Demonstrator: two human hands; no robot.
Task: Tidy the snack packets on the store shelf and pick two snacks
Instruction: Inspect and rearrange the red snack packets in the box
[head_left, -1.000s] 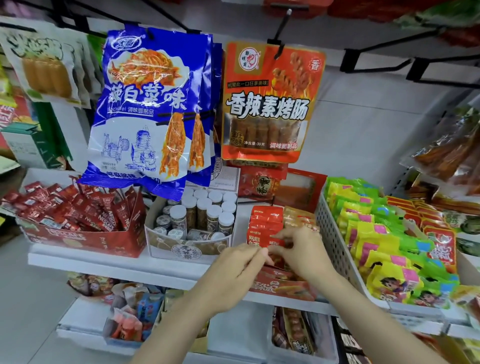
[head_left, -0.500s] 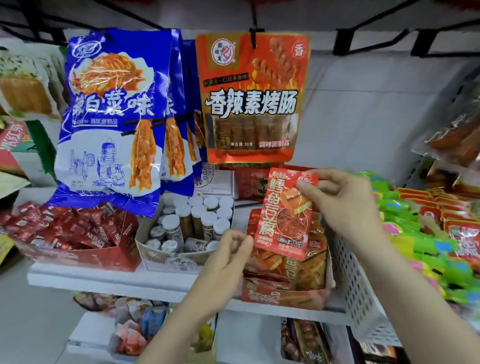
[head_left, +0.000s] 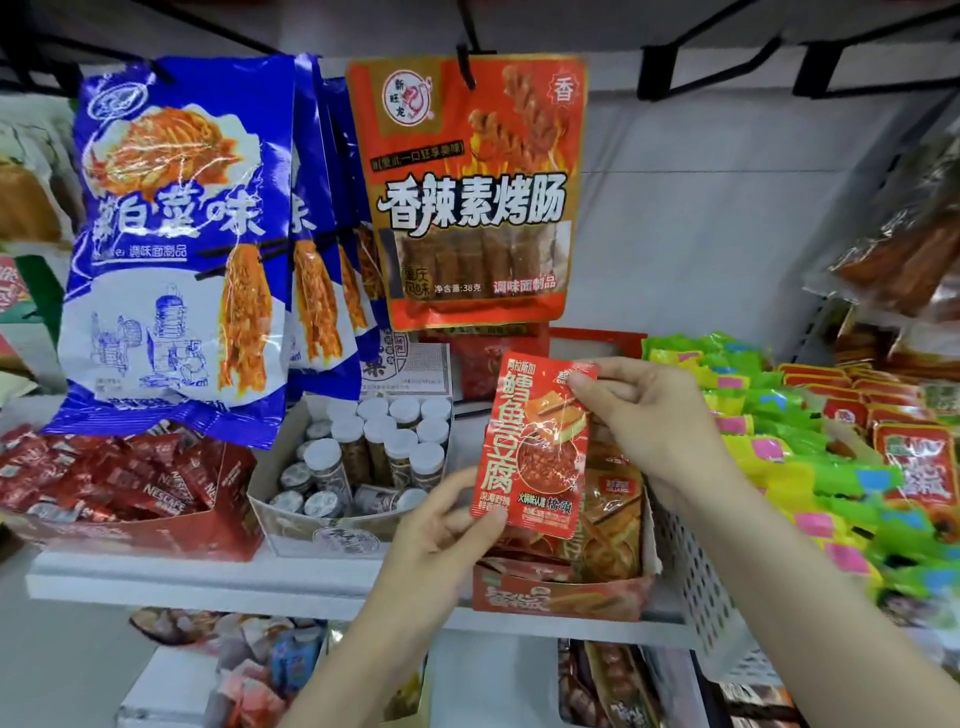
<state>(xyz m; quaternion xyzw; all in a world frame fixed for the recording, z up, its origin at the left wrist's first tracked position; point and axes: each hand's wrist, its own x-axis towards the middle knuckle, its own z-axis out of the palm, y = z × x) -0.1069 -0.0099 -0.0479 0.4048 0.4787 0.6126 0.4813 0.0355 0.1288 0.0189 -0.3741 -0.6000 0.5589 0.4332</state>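
A small red snack packet (head_left: 535, 441) with white lettering is held upright above its red display box (head_left: 561, 597) on the white shelf (head_left: 182, 577). My right hand (head_left: 649, 421) pinches the packet's top right corner. My left hand (head_left: 441, 535) pinches its bottom left corner from below. More orange and red packets (head_left: 613, 519) stand in the box behind the lifted one.
Large blue bags (head_left: 176, 239) and an orange bag (head_left: 467, 192) hang from hooks above. A box of small white-capped jars (head_left: 374, 452) and a box of red sachets (head_left: 114, 478) sit left. A white basket (head_left: 701, 597) of green and yellow packets stands right. Lower shelves hold more snacks.
My right hand lifted the red packet out of the box and up. My left hand then came up and took hold of its bottom corner.
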